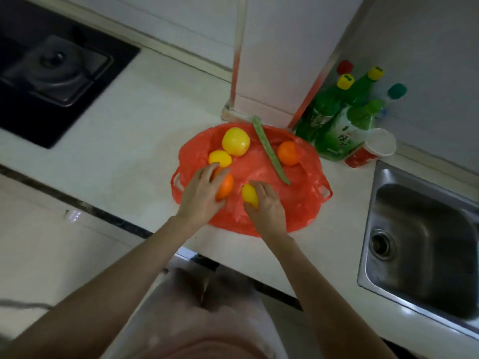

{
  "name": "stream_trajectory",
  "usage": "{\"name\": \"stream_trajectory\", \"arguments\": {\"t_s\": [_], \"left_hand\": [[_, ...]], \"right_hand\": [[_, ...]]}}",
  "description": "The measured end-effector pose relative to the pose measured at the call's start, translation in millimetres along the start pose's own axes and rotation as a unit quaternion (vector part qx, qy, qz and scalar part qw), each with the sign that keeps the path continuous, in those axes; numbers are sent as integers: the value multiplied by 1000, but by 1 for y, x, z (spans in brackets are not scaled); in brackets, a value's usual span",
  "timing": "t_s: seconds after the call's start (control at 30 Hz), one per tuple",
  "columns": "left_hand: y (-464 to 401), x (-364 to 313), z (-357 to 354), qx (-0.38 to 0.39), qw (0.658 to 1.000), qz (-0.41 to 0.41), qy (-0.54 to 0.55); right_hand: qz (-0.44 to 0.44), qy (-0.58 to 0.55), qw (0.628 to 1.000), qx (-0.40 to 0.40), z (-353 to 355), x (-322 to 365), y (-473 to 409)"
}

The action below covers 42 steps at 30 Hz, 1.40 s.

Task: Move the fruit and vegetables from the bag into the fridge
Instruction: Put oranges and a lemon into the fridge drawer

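A red plastic bag (298,203) lies spread flat on the white counter. On it sit a large yellow fruit (236,141), a smaller yellow fruit (219,158), an orange (287,152) and a long green bean pod (269,149). My left hand (201,193) grips a second orange (225,187) at the bag's near left. My right hand (268,208) holds a small lemon (249,194) beside it. The fridge is not in view.
Green bottles (337,117) and a red-and-white paper cup (373,149) stand to the right of the bag. A steel sink (425,244) lies at the right. A black stove with a pot (51,68) fills the far left. A wall pillar (272,73) rises behind the bag.
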<state>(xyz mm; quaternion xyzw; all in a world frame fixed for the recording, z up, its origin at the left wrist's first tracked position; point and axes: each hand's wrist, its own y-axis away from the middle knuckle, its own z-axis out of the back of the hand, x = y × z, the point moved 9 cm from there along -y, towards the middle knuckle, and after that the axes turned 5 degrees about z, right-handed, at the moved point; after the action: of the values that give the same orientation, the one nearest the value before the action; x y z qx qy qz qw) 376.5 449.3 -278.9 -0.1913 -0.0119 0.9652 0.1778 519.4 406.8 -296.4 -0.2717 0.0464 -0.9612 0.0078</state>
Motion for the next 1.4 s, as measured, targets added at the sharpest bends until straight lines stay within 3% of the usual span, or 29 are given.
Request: {"name": "stream_trajectory", "arguments": {"t_s": [0.33, 0.53, 0.87, 1.17, 1.4], "left_hand": [[153, 184, 80, -105, 965, 233, 54], [254, 293, 132, -148, 935, 316, 66], [400, 437, 215, -256, 831, 492, 39], [448, 560, 281, -324, 727, 604, 32], [425, 685, 383, -361, 691, 626, -5]], "right_hand": [[161, -24, 984, 73, -112, 184, 2], [209, -36, 966, 150, -199, 311, 29], [371, -54, 895, 243, -307, 518, 47], [482, -75, 822, 293, -399, 682, 8], [525, -130, 790, 290, -446, 833, -69]]}}
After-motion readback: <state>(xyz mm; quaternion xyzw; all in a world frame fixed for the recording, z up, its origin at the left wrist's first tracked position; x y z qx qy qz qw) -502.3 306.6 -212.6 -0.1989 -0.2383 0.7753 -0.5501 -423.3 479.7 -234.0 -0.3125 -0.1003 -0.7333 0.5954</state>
